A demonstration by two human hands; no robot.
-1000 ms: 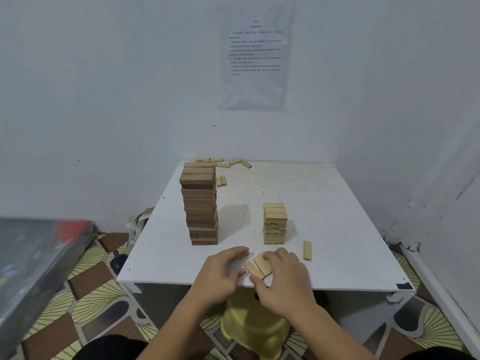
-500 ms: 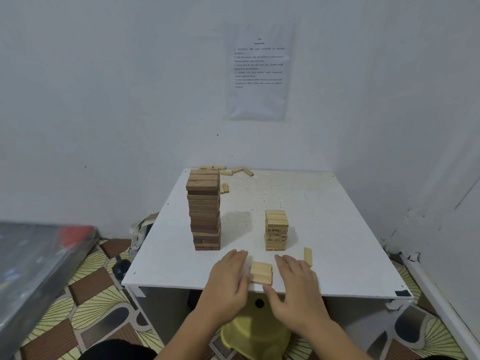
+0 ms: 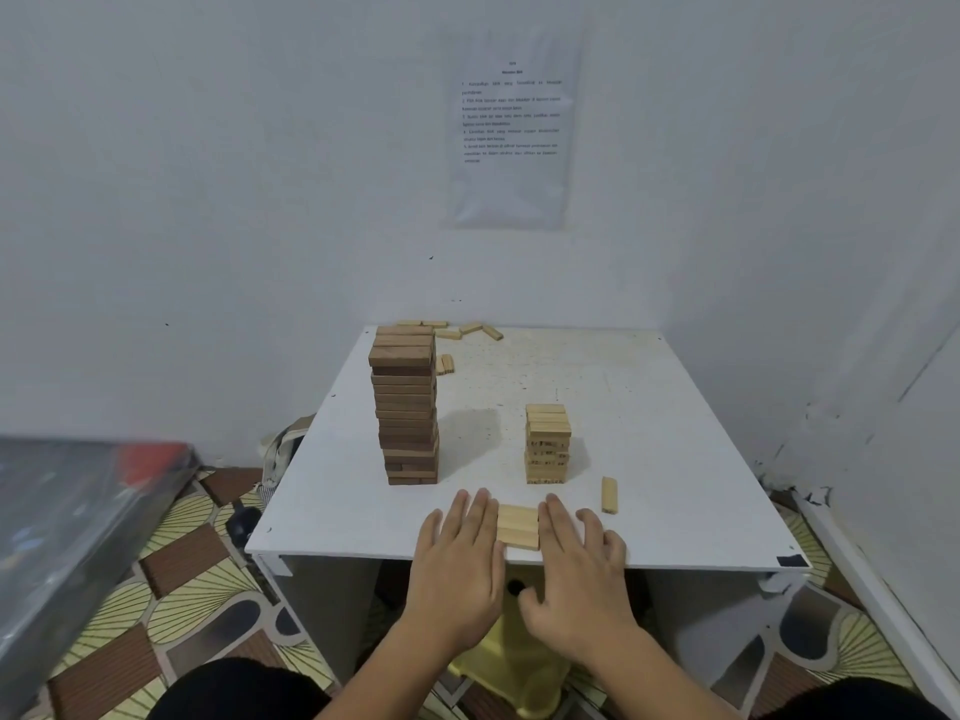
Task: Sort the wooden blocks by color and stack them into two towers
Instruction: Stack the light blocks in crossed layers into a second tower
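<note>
Head view, white table [image 3: 649,433], brown tower [image 3: 405,407], white walls [image 3: 208,200], patterned floor [image 3: 171,589]

The right half of the tabletop [image 3: 675,433] is left pretty open, right up to the far right corner. The left side is blocked by the dark tower [image 3: 406,407], and the middle by the light tower [image 3: 546,443], with a bare lane left between them. A loose block [image 3: 609,494] is parked by the near edge, and scattered blocks [image 3: 452,331] are strewn around the far left corner.

Dark brown tower [image 3: 407,407]; pale tower [image 3: 547,443]; white table [image 3: 649,433]; floor [image 3: 197,574] brown-cream fan pattern; yellow thing [image 3: 514,662], perhaps stool.
</note>
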